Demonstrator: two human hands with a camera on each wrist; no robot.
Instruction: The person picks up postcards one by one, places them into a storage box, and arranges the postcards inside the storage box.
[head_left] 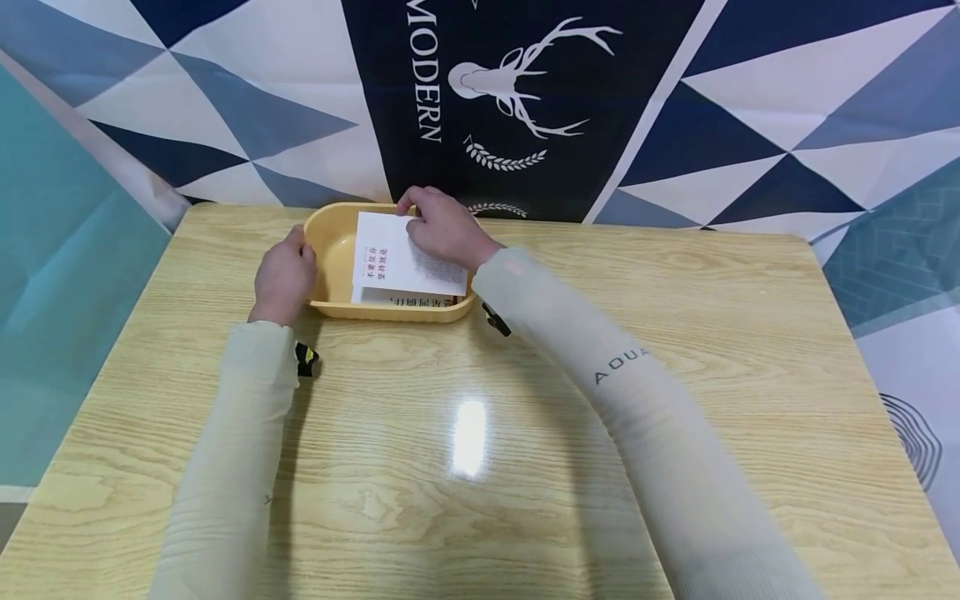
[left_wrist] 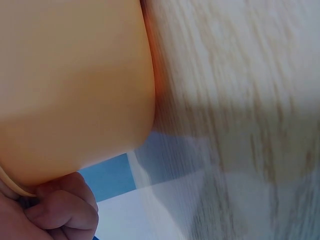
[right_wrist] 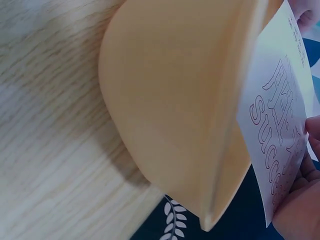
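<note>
A yellow plastic basin (head_left: 330,250) stands at the far edge of the table. My left hand (head_left: 285,279) grips its left rim; in the left wrist view the curled fingers (left_wrist: 67,210) hold the edge beside the smooth outer wall. My right hand (head_left: 446,229) pinches a white printed card (head_left: 386,242) by its far right part, over the basin's right half. Outlined letters on the card (right_wrist: 280,125) show in the right wrist view, where it slants past the basin rim (right_wrist: 212,150). Below the card, another white piece with black characters (head_left: 420,298) lies in the basin, mostly hidden.
The wood-grain table (head_left: 390,433) spreads out in front of the basin, with a bright light reflection on it. Right behind the basin hangs a patterned wall covering (head_left: 517,83) with a deer head. Both forearms wear pale sleeves (head_left: 600,367).
</note>
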